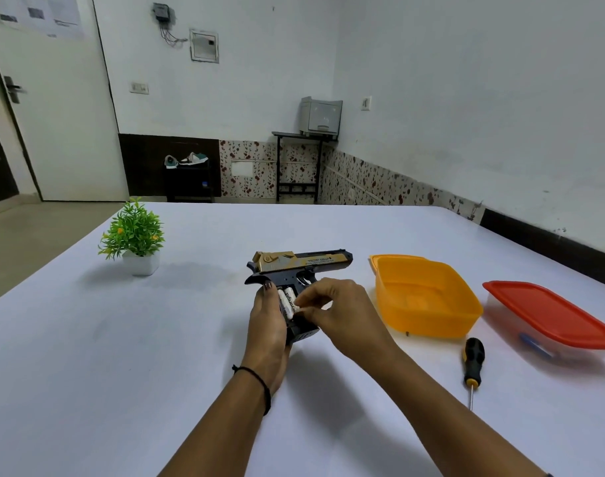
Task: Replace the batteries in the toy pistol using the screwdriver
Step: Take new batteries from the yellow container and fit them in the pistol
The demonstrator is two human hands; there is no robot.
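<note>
- Pistol (299,265) at centre of table (122,356), grip clamped in left hand (266,321).
- Right hand (339,311) pinches batteries (286,301) seated in the open grip.
- Screwdriver (473,361) lies free near the right edge, beside tub (428,297).

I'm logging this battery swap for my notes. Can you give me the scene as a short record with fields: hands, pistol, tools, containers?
left hand: grips the toy pistol by its handle
right hand: fingertips pinch at the batteries
batteries: white cells showing in the open handle compartment
screwdriver: lying on the table, untouched, right of the hands
orange tub: open, behind the screwdriver
red-lidded box: closed, far right
</note>
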